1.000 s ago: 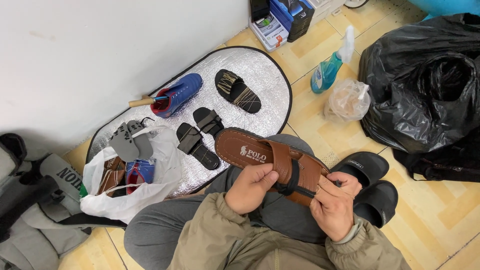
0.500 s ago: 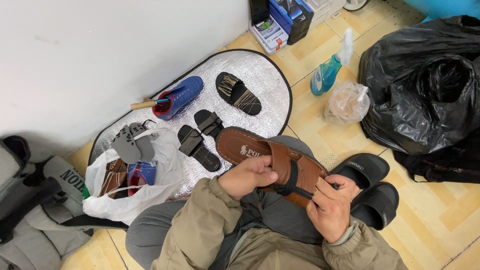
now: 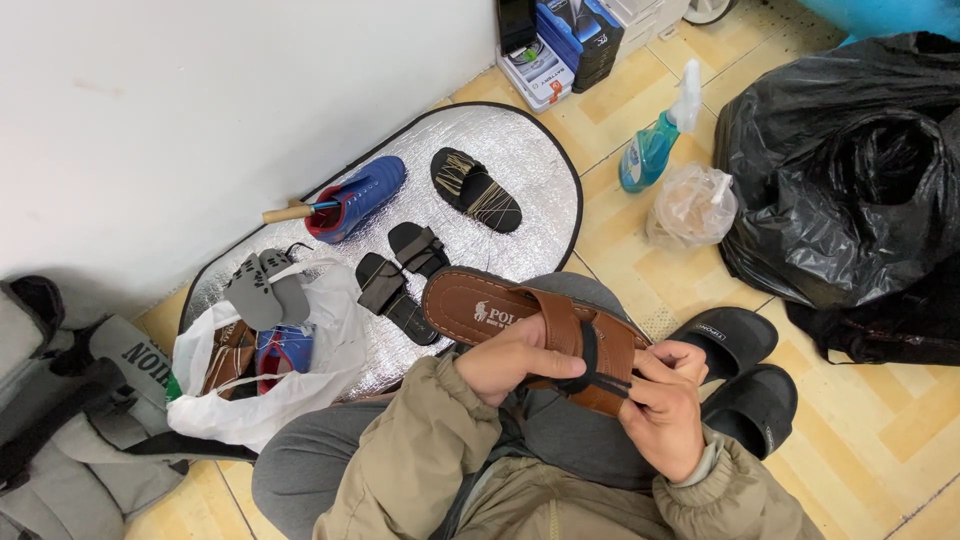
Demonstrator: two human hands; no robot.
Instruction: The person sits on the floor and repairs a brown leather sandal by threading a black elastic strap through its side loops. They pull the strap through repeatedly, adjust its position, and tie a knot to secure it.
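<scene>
I note silver mat (image 3: 540,160) upper centre, black bags (image 3: 850,180) upper right. Brown sandal (image 3: 480,305) centre frame, over lap. Left hand (image 3: 515,358) grasping strap; right hand (image 3: 665,405) pinching black cord (image 3: 592,372). Risk, my judgement: cord slips from pinch, sandal tips off knee.

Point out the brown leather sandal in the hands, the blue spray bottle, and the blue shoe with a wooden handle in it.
brown leather sandal (image 3: 478,305), head view, on the tan insole near the heel.
blue spray bottle (image 3: 648,155), head view, on the teal body.
blue shoe (image 3: 368,187), head view, on the upper.
</scene>
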